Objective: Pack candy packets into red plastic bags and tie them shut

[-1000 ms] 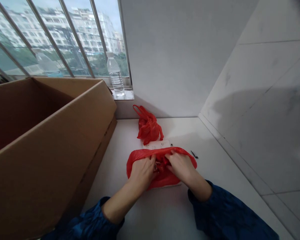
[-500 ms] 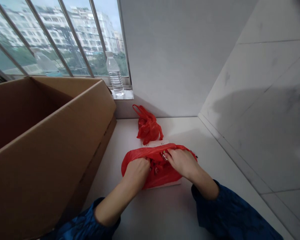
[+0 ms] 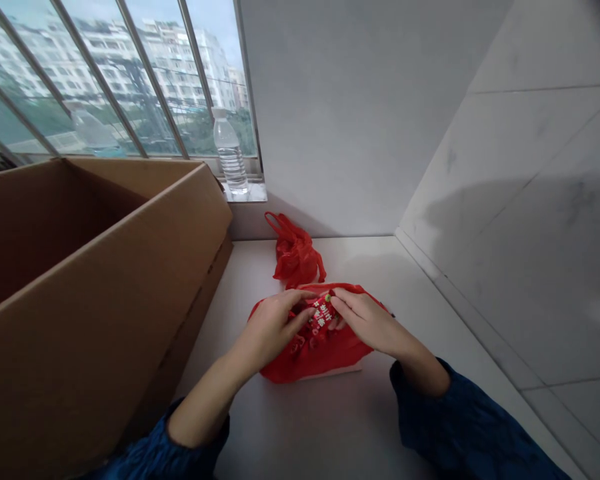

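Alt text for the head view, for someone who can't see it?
The left hand and right hand touch a small red packet with white lettering on a crumpled red plastic bag on a white counter. A second red plastic bag lies behind, beside a large brown cardboard box.

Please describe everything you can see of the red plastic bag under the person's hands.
The red plastic bag is thin, shiny and crumpled, and it bulges over what lies inside. It lies on a flat white object, whose edge shows below it, on a white counter. A small red packet with white lettering shows at its gathered top. The left hand and right hand both touch the bag there.
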The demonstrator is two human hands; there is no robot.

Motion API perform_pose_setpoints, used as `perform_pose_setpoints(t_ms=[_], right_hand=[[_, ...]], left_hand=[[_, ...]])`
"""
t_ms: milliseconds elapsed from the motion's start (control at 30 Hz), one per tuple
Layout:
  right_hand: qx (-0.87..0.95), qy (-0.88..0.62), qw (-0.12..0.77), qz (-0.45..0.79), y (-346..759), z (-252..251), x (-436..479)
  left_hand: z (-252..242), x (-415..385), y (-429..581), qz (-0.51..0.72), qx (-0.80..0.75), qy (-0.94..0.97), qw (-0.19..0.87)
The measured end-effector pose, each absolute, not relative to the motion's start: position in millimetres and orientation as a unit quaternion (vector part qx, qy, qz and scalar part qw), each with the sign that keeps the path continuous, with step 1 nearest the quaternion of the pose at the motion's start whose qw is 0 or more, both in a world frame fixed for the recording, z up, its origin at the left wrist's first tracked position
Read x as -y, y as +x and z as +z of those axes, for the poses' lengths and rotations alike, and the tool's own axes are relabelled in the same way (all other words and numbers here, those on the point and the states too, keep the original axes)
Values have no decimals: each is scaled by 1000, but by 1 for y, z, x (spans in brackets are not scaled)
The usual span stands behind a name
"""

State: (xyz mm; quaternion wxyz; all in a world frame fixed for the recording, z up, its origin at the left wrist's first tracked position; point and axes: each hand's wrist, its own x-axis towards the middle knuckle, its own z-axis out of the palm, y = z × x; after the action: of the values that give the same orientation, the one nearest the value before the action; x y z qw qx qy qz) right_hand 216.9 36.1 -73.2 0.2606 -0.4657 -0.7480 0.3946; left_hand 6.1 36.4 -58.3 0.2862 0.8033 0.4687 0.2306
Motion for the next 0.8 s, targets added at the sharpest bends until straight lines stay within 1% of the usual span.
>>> perform_pose_setpoints(t_ms=[167, 467, 700, 767, 800], right_hand=[[762, -474, 274, 346, 217, -67, -35], [768, -479, 253, 340, 222, -61, -31], [773, -473, 240, 348, 226, -57, -30], [785, -478, 225, 325, 226, -56, -29], [793, -491, 208, 294, 225, -56, -29]], left_hand=[[-56, -36, 4, 269, -466, 774, 334], [-59, -42, 1, 356, -478, 727, 340], [-62, -44, 2, 356, -473, 723, 357], [-60, -43, 1, 339, -474, 736, 344], [-58, -42, 0, 324, -479, 745, 331]])
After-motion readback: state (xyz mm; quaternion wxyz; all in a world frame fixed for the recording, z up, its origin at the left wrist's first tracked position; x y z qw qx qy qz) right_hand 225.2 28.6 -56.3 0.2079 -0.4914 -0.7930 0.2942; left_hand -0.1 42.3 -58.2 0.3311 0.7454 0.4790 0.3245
